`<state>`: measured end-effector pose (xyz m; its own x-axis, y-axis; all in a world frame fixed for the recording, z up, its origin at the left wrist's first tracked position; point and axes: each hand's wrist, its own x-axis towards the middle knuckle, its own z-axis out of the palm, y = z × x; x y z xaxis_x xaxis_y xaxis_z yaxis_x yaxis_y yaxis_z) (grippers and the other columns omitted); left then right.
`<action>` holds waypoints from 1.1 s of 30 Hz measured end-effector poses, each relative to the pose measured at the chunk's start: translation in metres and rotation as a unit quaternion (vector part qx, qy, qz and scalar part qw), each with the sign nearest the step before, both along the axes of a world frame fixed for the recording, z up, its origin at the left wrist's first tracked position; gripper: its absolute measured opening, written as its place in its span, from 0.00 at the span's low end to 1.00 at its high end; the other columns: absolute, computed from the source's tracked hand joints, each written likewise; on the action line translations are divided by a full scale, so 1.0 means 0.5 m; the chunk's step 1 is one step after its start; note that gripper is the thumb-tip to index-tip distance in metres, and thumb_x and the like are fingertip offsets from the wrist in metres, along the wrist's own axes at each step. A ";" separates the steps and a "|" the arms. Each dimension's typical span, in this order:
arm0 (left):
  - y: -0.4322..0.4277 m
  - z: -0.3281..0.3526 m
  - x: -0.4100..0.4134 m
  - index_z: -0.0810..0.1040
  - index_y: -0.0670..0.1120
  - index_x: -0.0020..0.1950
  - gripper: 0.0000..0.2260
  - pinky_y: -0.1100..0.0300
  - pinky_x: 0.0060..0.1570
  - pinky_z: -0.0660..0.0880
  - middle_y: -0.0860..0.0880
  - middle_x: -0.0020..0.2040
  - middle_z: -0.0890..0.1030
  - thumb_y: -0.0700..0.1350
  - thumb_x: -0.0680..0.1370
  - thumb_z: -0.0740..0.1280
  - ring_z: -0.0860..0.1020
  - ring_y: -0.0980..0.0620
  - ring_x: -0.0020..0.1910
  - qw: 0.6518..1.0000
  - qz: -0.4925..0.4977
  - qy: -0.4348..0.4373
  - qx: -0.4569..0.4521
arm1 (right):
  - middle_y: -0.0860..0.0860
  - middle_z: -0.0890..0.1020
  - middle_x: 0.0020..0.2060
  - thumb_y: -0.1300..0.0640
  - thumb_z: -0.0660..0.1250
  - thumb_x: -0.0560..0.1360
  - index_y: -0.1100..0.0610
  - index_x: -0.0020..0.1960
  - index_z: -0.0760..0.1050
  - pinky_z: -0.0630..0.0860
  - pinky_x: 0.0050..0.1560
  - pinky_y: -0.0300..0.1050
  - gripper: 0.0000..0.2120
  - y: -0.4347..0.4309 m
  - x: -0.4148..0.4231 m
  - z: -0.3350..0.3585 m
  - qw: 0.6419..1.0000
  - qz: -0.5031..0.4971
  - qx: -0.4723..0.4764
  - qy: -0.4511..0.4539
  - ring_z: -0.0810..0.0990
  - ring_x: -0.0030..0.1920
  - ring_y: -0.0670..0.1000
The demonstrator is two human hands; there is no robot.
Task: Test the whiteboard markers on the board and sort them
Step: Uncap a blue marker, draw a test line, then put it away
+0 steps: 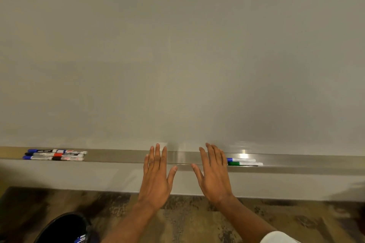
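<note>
**Along the tray [118, 156]: open hands, markers to either side**

Beneath the whiteboard [177, 55], which fills most of the view, we see the long metal tray running along its lower edge, with a bright glint towards the right. Under the tray comes a pale strip of wall [79, 177], then a mottled brown floor [197, 221]. A dark rounded object [63, 229] sits at the lower left, cut off by the frame. We cannot tell what it is, though something blue and white shows at its rim. A white sleeve [276, 238] shows at the bottom edge on the right arm.

We find the left hand [156, 175] and the right hand [214, 175] side by side at the middle of the tray. Their backs face the camera, fingers straight and a little spread, thumbs turned inward with a gap between them. Neither holds anything. Their fingertips overlap the tray and the board's lower edge; whether they touch either we cannot tell.

The left cluster of markers [55, 154] lies lengthwise in the tray, well apart from the left hand. It forms three close rows, with blue and black caps at the left ends and red and black bands further along. On the other side a blue-capped marker [240, 160] and a green-capped marker [245, 163] lie lengthwise, one behind the other. Their caps point at the right hand, the blue cap just beside its little finger.
</note>
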<state>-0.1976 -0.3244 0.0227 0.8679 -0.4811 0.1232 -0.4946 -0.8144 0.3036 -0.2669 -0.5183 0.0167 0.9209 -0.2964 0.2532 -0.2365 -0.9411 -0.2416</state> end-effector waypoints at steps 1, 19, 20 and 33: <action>-0.015 -0.004 -0.002 0.41 0.49 0.83 0.33 0.51 0.79 0.38 0.49 0.83 0.36 0.64 0.84 0.42 0.35 0.51 0.82 1.000 -0.009 0.002 0.003 | 0.55 0.64 0.76 0.39 0.50 0.82 0.53 0.75 0.63 0.56 0.75 0.58 0.28 -0.020 -0.008 -0.006 1.000 -0.011 -0.001 0.001 0.60 0.76 0.57; -0.133 -0.072 0.001 0.44 0.53 0.83 0.29 0.55 0.79 0.36 0.53 0.83 0.40 0.63 0.85 0.45 0.36 0.56 0.81 0.997 -0.042 0.027 -0.052 | 0.53 0.83 0.52 0.60 0.75 0.70 0.56 0.57 0.79 0.75 0.60 0.54 0.16 -0.204 0.022 -0.161 0.991 -0.091 -0.006 0.098 0.79 0.56 0.56; -0.134 -0.074 -0.002 0.44 0.54 0.83 0.29 0.55 0.80 0.37 0.54 0.83 0.40 0.63 0.84 0.44 0.36 0.57 0.81 0.997 -0.041 0.034 -0.057 | 0.52 0.83 0.52 0.60 0.75 0.71 0.55 0.58 0.79 0.74 0.61 0.54 0.16 -0.207 0.026 -0.163 0.990 -0.090 -0.004 0.106 0.79 0.56 0.55; -0.125 -0.070 -0.005 0.54 0.56 0.82 0.27 0.57 0.80 0.42 0.57 0.83 0.50 0.62 0.84 0.47 0.43 0.60 0.82 0.990 -0.030 0.049 -0.132 | 0.50 0.84 0.52 0.65 0.77 0.67 0.54 0.56 0.81 0.76 0.59 0.53 0.19 -0.213 0.073 -0.174 0.999 0.026 -0.011 -0.016 0.79 0.54 0.54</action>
